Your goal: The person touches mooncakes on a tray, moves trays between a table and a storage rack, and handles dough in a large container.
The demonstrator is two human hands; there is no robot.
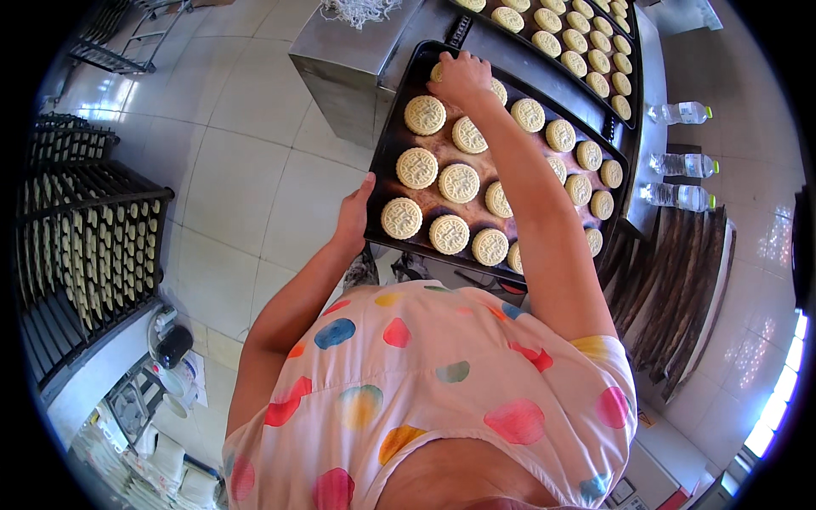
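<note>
Held one black tray by its left edge with the left hand. Curled the right hand over one round cake in the far left corner; couldn't tell if gripping. Counted four cakes along that edge, three bottles by the worktop's right edge.

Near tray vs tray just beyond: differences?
The near tray has the left hand at its edge; the far tray has no hand on it. The right forearm crosses over the near tray; the far tray is cut off by the picture's top. Both are dark, with rows of round, pale, patterned pastries.
</note>
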